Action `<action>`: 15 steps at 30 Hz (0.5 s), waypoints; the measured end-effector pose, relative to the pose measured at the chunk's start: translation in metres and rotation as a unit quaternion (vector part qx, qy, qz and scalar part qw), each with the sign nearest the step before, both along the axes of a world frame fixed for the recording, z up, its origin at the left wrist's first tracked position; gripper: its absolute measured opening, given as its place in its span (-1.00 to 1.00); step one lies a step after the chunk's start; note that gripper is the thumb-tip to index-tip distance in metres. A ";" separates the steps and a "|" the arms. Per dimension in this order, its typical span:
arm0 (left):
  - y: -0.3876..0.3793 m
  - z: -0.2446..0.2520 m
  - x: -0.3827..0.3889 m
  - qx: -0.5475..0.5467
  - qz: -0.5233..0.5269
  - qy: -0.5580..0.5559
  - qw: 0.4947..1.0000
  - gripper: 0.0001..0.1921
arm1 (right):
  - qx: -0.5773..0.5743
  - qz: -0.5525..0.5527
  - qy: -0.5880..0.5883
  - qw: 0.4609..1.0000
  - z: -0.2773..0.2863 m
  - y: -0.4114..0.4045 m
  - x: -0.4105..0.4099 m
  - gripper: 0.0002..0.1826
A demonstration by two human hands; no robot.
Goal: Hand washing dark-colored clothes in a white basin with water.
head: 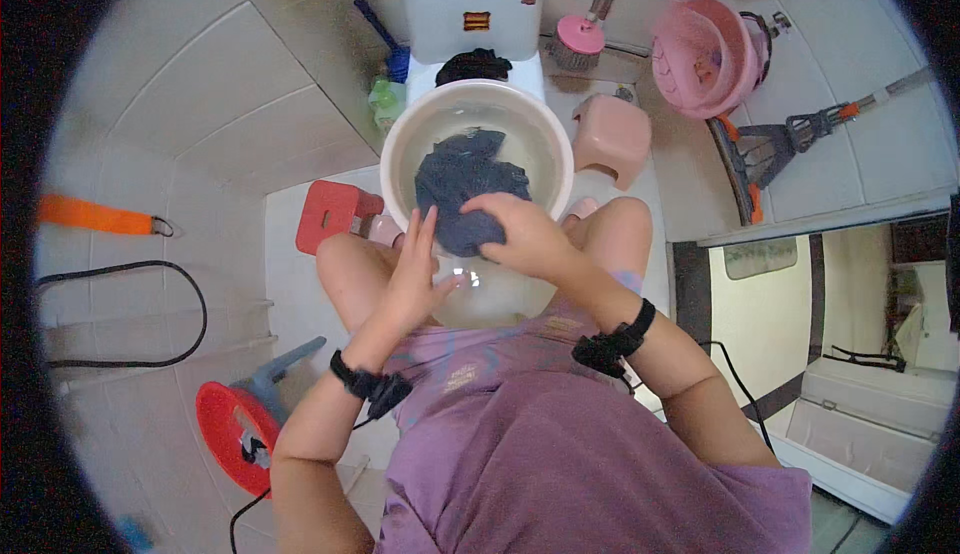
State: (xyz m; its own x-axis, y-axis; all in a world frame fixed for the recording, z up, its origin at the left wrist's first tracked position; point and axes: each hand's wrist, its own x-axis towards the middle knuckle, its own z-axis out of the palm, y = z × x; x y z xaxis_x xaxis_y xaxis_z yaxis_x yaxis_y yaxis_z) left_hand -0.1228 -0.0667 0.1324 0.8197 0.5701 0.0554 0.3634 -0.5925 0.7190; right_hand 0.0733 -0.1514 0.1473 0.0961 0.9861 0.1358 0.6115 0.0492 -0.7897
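A pale round plastic basin [391, 150] stands in front of me with water in it. A bunched dark blue-grey cloth [472, 171] lies in the basin, its near part folded into a rounded lump at the near rim. My right hand [517, 235] grips this lump from the right, fingers curled over it and thumb on the near side. My left hand [416, 276] is at the lump's left, fingers spread and holding nothing; whether its fingertips touch the cloth is unclear. Below the hands, a pale shiny surface [487, 295] shows light reflections.
Behind the basin is a white toilet [476, 10] with black cloth [474, 66] on it. A red stool [330, 216] stands left, a pink stool [613, 134] right. A red basin [225, 423] holding cloth is lower left. A mop [772, 145] leans at right.
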 end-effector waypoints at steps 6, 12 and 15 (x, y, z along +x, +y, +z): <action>-0.054 0.029 -0.072 0.067 0.009 0.101 0.993 -0.24 | -0.039 -0.068 0.048 0.996 0.007 -0.011 0.024 -0.48; -0.068 0.025 -0.049 0.017 0.060 0.057 0.996 -0.35 | -0.072 -0.100 0.058 0.991 -0.008 -0.013 0.023 -0.47; -0.058 0.022 -0.022 -0.016 0.065 -0.013 0.998 -0.36 | -0.105 -0.118 0.081 0.984 -0.006 -0.014 0.019 -0.48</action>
